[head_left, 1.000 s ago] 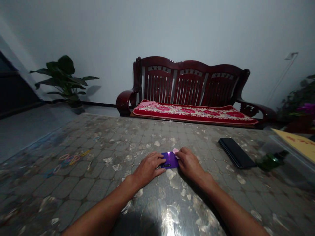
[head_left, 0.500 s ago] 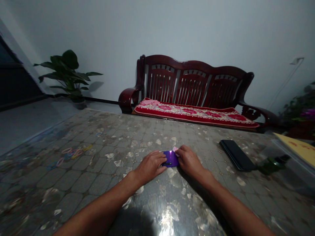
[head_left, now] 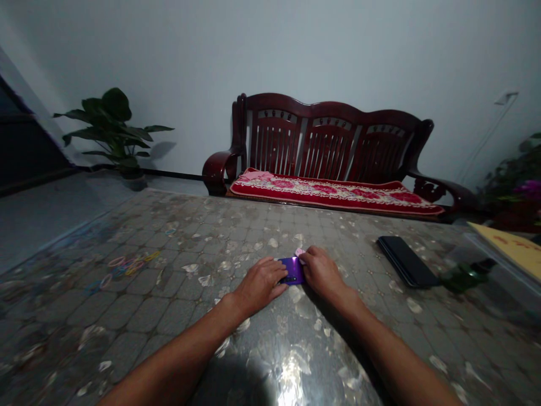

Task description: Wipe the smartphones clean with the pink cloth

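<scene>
Lower centre: purple phone (head_left: pixel 295 266) is held by left hand (head_left: pixel 260 282), pink scrap (head_left: pixel 300 252) by right hand (head_left: pixel 324 273). Light pressure is advised.

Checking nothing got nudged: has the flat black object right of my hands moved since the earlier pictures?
No; the flat black object shows no shift against the patterned tablecloth.

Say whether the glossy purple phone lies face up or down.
Face down: the glossy purple rectangular phone shows its back, with a dark camera strip visible.
</scene>
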`<state>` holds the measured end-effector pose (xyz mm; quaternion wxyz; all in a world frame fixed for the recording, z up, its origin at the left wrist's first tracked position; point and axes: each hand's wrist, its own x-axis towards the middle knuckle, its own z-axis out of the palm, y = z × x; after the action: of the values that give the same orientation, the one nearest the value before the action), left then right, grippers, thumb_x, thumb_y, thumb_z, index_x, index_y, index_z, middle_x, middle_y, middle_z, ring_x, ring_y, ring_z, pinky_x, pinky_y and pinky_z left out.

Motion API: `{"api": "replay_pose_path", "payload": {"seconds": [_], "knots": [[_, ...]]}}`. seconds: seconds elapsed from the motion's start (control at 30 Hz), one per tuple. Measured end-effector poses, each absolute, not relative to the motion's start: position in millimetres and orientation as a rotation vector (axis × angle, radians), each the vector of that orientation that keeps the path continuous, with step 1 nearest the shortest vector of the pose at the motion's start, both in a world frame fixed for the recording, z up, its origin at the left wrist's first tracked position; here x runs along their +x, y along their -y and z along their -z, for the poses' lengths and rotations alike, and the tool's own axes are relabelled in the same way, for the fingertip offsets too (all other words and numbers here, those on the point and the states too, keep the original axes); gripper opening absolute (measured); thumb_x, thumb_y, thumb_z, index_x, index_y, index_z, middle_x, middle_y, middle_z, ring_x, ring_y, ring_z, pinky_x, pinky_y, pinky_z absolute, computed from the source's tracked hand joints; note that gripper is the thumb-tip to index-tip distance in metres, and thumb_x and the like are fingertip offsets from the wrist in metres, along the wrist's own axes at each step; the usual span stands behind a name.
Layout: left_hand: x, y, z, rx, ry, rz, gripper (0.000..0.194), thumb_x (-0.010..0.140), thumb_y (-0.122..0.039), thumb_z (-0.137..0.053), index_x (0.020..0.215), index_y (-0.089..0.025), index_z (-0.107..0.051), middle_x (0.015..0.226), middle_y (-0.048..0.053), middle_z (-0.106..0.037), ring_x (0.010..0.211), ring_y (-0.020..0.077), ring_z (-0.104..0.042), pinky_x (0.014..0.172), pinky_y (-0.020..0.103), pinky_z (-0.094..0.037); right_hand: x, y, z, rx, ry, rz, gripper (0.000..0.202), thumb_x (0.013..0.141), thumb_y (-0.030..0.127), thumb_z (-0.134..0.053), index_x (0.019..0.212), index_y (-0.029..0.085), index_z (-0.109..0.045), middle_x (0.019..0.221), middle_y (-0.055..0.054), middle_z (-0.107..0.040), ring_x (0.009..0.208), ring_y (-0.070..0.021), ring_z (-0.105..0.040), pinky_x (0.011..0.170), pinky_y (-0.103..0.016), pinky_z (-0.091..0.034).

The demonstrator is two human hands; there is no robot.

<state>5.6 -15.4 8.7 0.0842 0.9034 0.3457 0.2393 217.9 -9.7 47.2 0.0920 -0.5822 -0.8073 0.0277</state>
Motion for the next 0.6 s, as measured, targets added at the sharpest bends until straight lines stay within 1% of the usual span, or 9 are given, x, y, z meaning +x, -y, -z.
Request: {"api": "replay_pose_path", "payload": {"seconds": [0.17, 0.3, 0.43, 0.6], "knots": [[6, 17, -13, 2.685, -1.02, -0.692, 0.021, 0.093, -0.02, -0.066, 0.113, -0.023, -0.071, 0.117, 0.006, -0.076, 0.114, 0.0229, -0.069, 0.116, 0.045, -0.041, 207, 13, -41, -1.531, 2.468, -0.13, 0.028, 0.093, 0.011, -0.051, 0.103, 0.02, -0.075, 0.104, -0.01, -0.068, 0.099, -0.0211, -0.059, 0.084, -0.028, -0.041], [5, 16, -9, 2.688, -1.022, -0.686, 0.022, 0.093, -0.022, -0.066, 0.116, -0.022, -0.07, 0.119, 0.007, -0.075, 0.114, 0.0235, -0.069, 0.116, 0.047, -0.041, 228, 12, -42, -1.663, 2.388, -0.13, 0.031, 0.092, 0.009, -0.05, 0.104, 0.018, -0.077, 0.103, -0.012, -0.069, 0.096, -0.0217, -0.06, 0.08, -0.028, -0.041], [4, 15, -6, 2.684, -1.051, -0.682, 0.023, 0.091, -0.022, -0.069, 0.114, -0.021, -0.072, 0.119, 0.008, -0.075, 0.115, 0.0248, -0.069, 0.114, 0.045, -0.044, 240, 17, -43, -1.756, 2.315, -0.101, 0.033, 0.09, 0.007, -0.05, 0.105, 0.017, -0.077, 0.103, -0.012, -0.068, 0.096, -0.0224, -0.06, 0.081, -0.028, -0.042], [5, 15, -6, 2.667, -1.061, -0.694, 0.024, 0.092, -0.021, -0.068, 0.115, -0.022, -0.072, 0.121, 0.008, -0.075, 0.117, 0.0253, -0.069, 0.113, 0.045, -0.046, 225, 35, -39, -1.616, 2.337, -0.158, 0.031, 0.09, 0.006, -0.05, 0.101, 0.019, -0.076, 0.103, -0.009, -0.068, 0.098, -0.0214, -0.058, 0.084, -0.028, -0.042]]}}
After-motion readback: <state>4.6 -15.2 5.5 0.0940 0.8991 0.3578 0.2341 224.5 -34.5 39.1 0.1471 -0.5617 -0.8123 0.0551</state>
